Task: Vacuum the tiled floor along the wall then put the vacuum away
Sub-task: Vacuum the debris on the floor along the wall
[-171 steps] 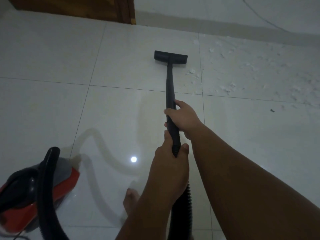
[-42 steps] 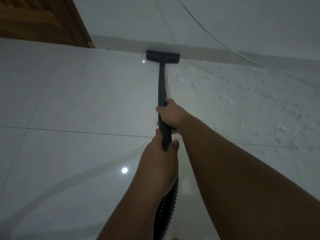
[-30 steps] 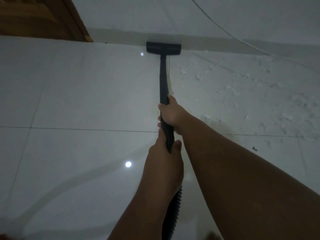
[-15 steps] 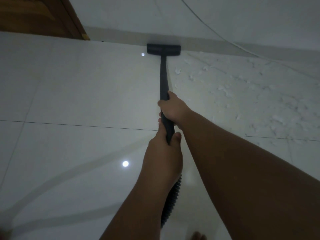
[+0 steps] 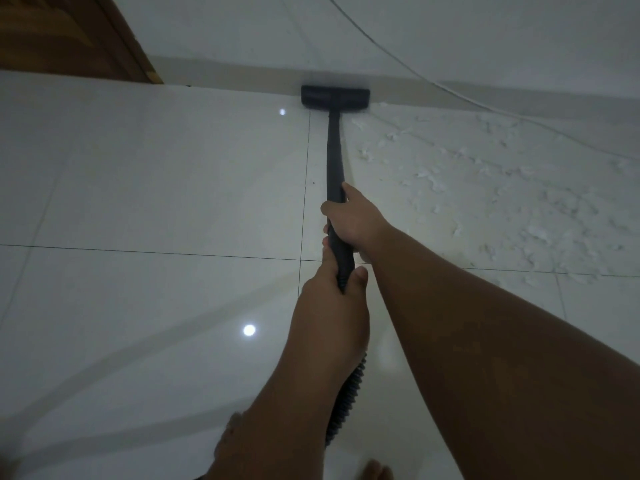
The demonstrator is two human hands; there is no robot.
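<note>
Wand: you hold the long black plastic vacuum wand (image 5: 335,161) out ahead of you, running from your hands to the base of the wall.
Floor head: the flat black rectangular vacuum floor head (image 5: 335,97) lies on the glossy white tiled floor (image 5: 156,188), its far edge against the pale skirting strip (image 5: 235,72) at the foot of the white wall (image 5: 450,36).
Right hand: your right hand (image 5: 356,220) is the forward one; its fingers are clenched around the wand near mid-length.
Left hand: your left hand (image 5: 332,306) sits just behind the right, fingers wrapped tight on the wand's rear end where the black ribbed hose (image 5: 346,400) begins.
Hose: it passes under your left forearm and drops toward the bottom of the view.
Debris: scattered white flakes (image 5: 485,188) cover the tiles to the right of the wand, reaching up to the skirting; tiles to the left look clean.
Cable: a thin white cable (image 5: 415,72) slants down across the wall to the right.
Door: a brown wooden door (image 5: 62,32) occupies the upper left corner.
Foot: bare toes (image 5: 375,469) show at the bottom edge.
</note>
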